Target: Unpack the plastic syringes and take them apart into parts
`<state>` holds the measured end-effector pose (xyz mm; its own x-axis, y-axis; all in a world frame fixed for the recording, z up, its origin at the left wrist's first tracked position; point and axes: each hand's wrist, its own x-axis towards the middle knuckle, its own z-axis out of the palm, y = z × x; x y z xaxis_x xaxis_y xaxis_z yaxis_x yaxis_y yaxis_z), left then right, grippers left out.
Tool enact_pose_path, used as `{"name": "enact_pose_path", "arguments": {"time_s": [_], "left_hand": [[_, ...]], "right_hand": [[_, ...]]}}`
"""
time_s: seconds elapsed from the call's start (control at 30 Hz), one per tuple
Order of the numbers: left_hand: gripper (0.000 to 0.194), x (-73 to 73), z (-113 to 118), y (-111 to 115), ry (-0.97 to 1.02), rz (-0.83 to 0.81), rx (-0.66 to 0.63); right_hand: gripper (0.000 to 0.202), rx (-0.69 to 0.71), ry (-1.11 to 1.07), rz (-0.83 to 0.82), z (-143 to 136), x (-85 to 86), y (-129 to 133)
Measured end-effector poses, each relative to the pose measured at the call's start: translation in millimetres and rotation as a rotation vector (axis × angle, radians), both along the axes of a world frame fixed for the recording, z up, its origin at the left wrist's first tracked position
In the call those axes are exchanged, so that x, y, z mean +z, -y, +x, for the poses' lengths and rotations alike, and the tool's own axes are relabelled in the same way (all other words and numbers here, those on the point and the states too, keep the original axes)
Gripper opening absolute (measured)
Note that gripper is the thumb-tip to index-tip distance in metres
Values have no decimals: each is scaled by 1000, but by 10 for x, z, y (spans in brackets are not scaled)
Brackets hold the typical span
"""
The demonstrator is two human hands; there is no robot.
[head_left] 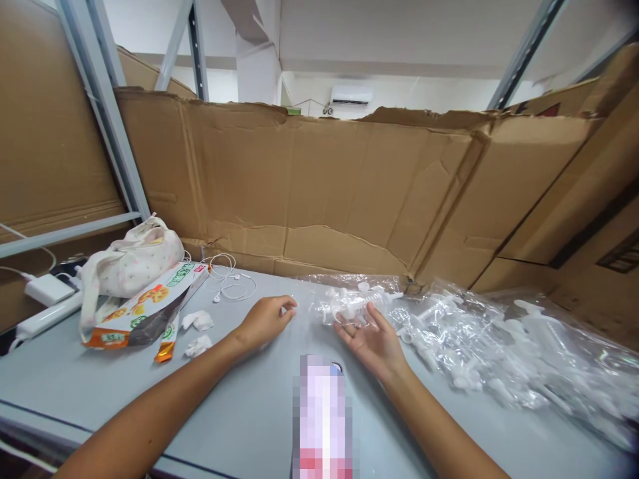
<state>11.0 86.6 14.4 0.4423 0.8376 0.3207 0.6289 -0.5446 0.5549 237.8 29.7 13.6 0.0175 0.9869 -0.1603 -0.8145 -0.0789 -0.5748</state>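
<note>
My left hand [267,322] rests on the grey table, loosely curved, with a gap between thumb and fingertips and nothing visible in it. Just right of it lies a clear plastic bag [359,303] holding white, syringe-like plastic pieces. My right hand [372,342] is open, palm turned up, at the bag's near edge. Its fingertips are by the white pieces; whether they press on the film cannot be made out. Further right spreads a pile of similar clear bags [479,346] with white plastic parts. In front of me is a blurred-out, phone-shaped object [323,412].
At the left are a white cloth bag [134,259], a printed food packet [150,309], a small orange-ended wrapper [166,349], crumpled tissues [198,332] and white earphones [232,279]. A white charger [48,290] sits on the far left. Cardboard [319,186] walls the back.
</note>
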Motion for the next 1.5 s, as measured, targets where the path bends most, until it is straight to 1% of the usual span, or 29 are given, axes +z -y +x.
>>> {"name": "enact_pose_path", "arguments": {"time_s": [0.13, 0.2, 0.23, 0.27, 0.37, 0.4, 0.47, 0.53, 0.63, 0.7, 0.73, 0.8, 0.9, 1.0, 1.07, 1.2, 1.27, 1.4, 1.5], "left_hand": [[32, 22, 14, -92, 135, -335, -85], [36, 63, 21, -88, 191, -444, -124], [36, 85, 22, -71, 197, -448, -128], [35, 106, 20, -49, 187, -413, -118], [32, 144, 24, 25, 129, -221, -96], [32, 150, 32, 40, 133, -183, -102], [31, 164, 54, 46, 216, -195, -147], [31, 192, 75, 27, 364, -311, -211], [35, 249, 84, -12, 548, -613, -349], [37, 271, 84, -34, 590, -788, -435], [39, 272, 88, -45, 588, -845, -459], [43, 261, 107, -68, 551, -892, -461], [47, 253, 170, -99, 462, -873, -462], [44, 290, 257, -119, 406, -830, -527], [42, 318, 320, -132, 391, -773, -541], [48, 327, 445, -159, 340, -693, -501], [47, 323, 497, -168, 325, -652, -480], [40, 373, 544, -165, 338, -560, -450], [32, 469, 521, -131, 394, -514, -376]], "right_hand": [[21, 40, -1, 2, 1, -82, 35], [20, 48, 6, 0, -4, -115, 51], [20, 51, 13, 0, -8, -130, 57], [20, 58, 21, 0, -13, -143, 62], [18, 66, 38, -6, -26, -171, 71], [18, 64, 38, -10, -30, -175, 73], [19, 52, 30, -14, -33, -173, 77], [21, 44, 24, -11, -30, -160, 83], [23, 44, 14, 7, -20, -136, 95], [23, 52, 6, 26, -15, -127, 102], [23, 57, 5, 36, -14, -125, 104], [23, 70, 10, 51, -15, -125, 107], [25, 89, 14, 63, -18, -125, 111], [22, 96, 9, 69, -11, -118, 118], [20, 90, 3, 74, -3, -111, 122], [16, 84, -14, 80, -5, -96, 137], [17, 89, -21, 83, -13, -93, 146], [18, 105, -46, 92, -5, -104, 139], [21, 46, -81, 48, 37, -119, 108]]}}
